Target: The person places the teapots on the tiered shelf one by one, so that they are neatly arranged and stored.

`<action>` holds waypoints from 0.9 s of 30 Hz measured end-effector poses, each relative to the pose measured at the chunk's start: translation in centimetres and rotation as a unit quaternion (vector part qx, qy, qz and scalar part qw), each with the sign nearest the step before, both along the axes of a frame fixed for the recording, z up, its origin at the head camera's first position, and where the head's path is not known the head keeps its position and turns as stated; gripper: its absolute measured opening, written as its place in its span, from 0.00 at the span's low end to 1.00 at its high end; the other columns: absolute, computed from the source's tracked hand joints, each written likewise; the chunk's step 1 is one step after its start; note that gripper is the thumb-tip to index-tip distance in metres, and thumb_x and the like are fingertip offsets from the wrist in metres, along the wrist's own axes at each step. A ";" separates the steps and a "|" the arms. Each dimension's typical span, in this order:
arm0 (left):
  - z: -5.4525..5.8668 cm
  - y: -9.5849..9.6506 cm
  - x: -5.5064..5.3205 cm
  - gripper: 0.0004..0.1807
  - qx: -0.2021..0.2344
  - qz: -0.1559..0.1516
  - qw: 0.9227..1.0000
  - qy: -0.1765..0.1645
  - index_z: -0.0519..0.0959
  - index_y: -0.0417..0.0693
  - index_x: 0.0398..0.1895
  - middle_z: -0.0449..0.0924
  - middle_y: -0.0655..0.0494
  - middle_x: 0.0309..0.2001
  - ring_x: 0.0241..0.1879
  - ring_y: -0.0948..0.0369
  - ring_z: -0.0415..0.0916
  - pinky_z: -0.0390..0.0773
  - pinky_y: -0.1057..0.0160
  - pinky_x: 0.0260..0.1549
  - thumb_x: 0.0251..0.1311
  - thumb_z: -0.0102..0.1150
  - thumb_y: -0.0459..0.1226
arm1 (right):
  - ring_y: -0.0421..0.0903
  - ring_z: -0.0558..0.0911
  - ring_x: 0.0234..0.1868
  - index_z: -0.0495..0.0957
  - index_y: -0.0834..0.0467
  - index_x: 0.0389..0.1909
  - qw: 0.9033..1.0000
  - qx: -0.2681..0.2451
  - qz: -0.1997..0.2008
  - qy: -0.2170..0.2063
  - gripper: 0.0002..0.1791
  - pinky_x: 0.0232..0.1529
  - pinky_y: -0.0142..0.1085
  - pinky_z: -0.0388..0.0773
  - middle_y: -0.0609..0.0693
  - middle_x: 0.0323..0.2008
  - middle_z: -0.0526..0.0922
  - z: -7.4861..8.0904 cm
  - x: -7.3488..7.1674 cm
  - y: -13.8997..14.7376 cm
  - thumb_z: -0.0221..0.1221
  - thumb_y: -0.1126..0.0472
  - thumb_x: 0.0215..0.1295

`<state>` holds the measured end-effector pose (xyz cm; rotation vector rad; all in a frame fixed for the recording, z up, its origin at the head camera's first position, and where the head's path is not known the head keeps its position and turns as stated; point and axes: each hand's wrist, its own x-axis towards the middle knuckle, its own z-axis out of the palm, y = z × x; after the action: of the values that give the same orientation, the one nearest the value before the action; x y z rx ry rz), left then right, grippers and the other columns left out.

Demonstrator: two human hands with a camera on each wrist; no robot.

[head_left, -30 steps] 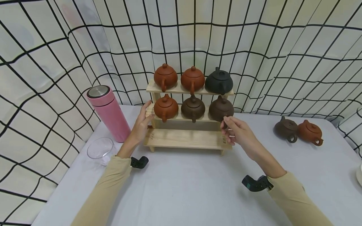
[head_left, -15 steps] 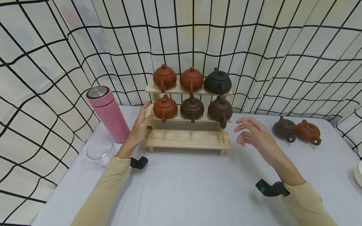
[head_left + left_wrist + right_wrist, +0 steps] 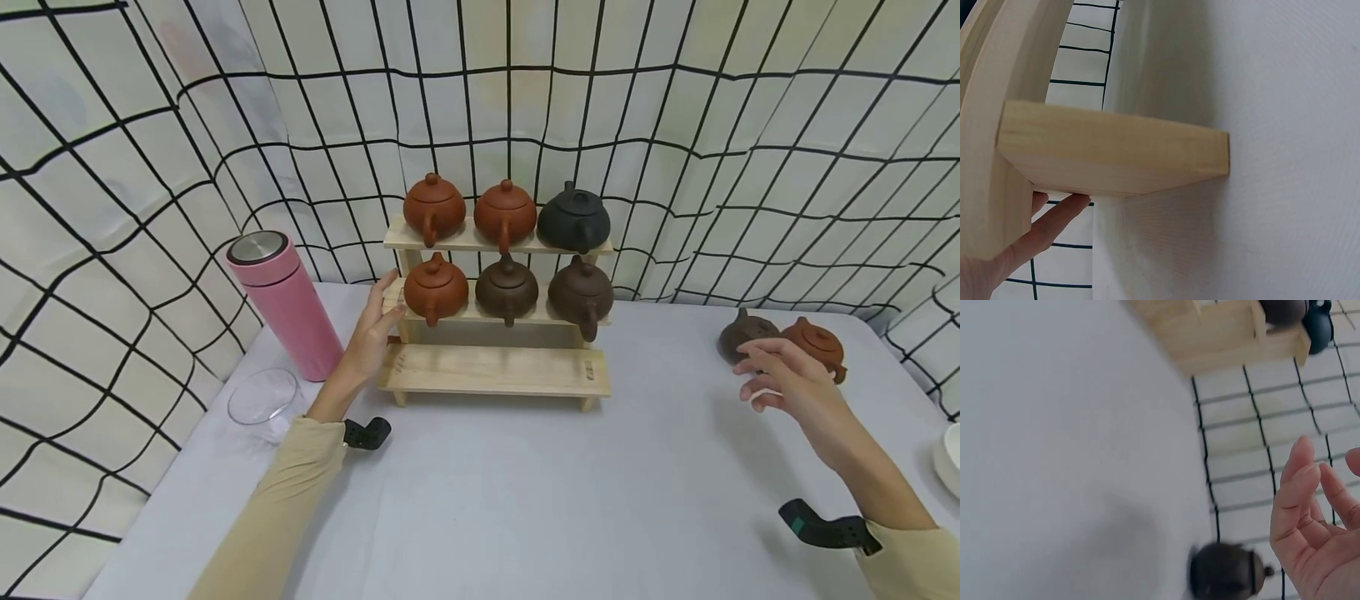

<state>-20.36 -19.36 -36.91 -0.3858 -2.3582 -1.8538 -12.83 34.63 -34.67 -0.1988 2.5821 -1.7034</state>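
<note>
My left hand steadies the left end of a tiered wooden stand, its fingers along the side of the middle shelf. On the top shelf sit two red-brown teapots and a black teapot. The middle shelf bears an orange-brown teapot and two dark brown teapots, the rightmost teapot with its handle toward me. My right hand holds nothing, fingers loosely bent, and overlaps a dark brown teapot and a red-brown teapot on the table at right.
A pink thermos and a clear glass cup stand left of the stand, close to my left forearm. Black wire mesh rises behind the table. Part of a white vessel shows at the right edge.
My right hand has let go of the rightmost teapot's handle on the middle shelf and moved right to the two teapots on the table. The left hand has stayed at the stand.
</note>
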 end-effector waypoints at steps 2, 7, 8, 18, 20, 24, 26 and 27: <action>0.0 0.0 0.1 0.35 0.002 -0.001 1.000 -0.001 0.42 0.33 0.83 0.38 0.36 0.83 0.82 0.45 0.34 0.38 0.40 0.78 0.77 0.36 0.33 | 0.39 0.84 0.34 0.72 0.43 0.56 1.000 0.023 -0.012 -0.007 0.08 0.34 0.30 0.81 0.34 0.40 0.83 -0.6 0.3 1.6 0.45 0.56 0.86; 0.1 0.0 0.3 0.35 -0.007 0.001 1.000 -0.003 0.42 0.32 0.83 0.38 0.37 0.83 0.82 0.45 0.33 0.38 0.39 0.78 0.77 0.36 0.34 | 0.36 0.84 0.34 0.62 0.62 0.65 0.995 0.058 -0.047 -0.070 0.20 0.35 0.30 0.81 0.27 0.37 0.80 -2.1 0.5 4.1 0.42 0.52 0.86; 0.1 0.0 0.3 0.35 -0.007 0.002 1.000 -0.002 0.42 0.33 0.83 0.38 0.37 0.83 0.82 0.45 0.33 0.38 0.39 0.78 0.77 0.36 0.34 | 0.35 0.84 0.35 0.58 0.67 0.67 0.993 0.059 -0.051 -0.085 0.25 0.36 0.30 0.81 0.26 0.37 0.80 -2.3 0.4 4.4 0.42 0.51 0.86; 0.0 -0.1 0.1 0.35 -0.005 0.002 1.000 -0.007 0.42 0.34 0.83 0.39 0.37 0.83 0.82 0.44 0.38 0.41 0.40 0.78 0.78 0.35 0.35 | 0.37 0.86 0.35 0.59 0.56 0.64 0.985 -0.090 -0.040 -0.144 0.16 0.36 0.30 0.82 0.33 0.37 0.86 -4.5 -0.9 5.6 0.45 0.52 0.86; 0.0 -0.1 0.0 0.35 -0.007 0.002 1.000 -0.005 0.42 0.34 0.83 0.39 0.37 0.83 0.82 0.45 0.38 0.41 0.40 0.78 0.78 0.35 0.35 | 0.38 0.86 0.35 0.59 0.49 0.57 0.982 -0.115 -0.039 -0.148 0.09 0.35 0.31 0.83 0.35 0.37 0.87 -4.7 -1.1 5.4 0.47 0.53 0.85; -0.1 -0.2 -0.1 0.35 -0.016 0.004 1.000 -0.003 0.42 0.34 0.83 0.38 0.38 0.84 0.82 0.46 0.35 0.40 0.40 0.78 0.78 0.36 0.36 | 0.39 0.86 0.35 0.60 0.54 0.58 0.980 -0.121 -0.034 -0.153 0.12 0.36 0.31 0.83 0.38 0.38 0.87 -4.6 -1.6 4.6 0.48 0.54 0.85; 0.0 -0.2 0.0 0.35 -0.019 0.005 1.000 -0.002 0.42 0.34 0.83 0.38 0.38 0.84 0.82 0.46 0.34 0.39 0.39 0.78 0.78 0.36 0.36 | 0.39 0.86 0.36 0.62 0.57 0.58 0.980 -0.122 -0.027 -0.152 0.13 0.36 0.31 0.83 0.39 0.38 0.87 -4.5 -1.9 4.3 0.48 0.54 0.85; 0.0 -0.2 0.0 0.35 -0.017 0.004 1.000 -0.002 0.42 0.34 0.83 0.38 0.37 0.84 0.82 0.45 0.34 0.39 0.39 0.77 0.78 0.36 0.36 | 0.39 0.85 0.36 0.64 0.57 0.58 0.981 -0.123 -0.021 -0.149 0.12 0.36 0.31 0.83 0.39 0.38 0.87 -4.6 -2.0 4.1 0.47 0.54 0.85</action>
<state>-20.34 -19.56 -36.94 -0.3752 -2.3939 -1.8150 -14.82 38.78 -39.23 0.0982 2.1767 -1.8981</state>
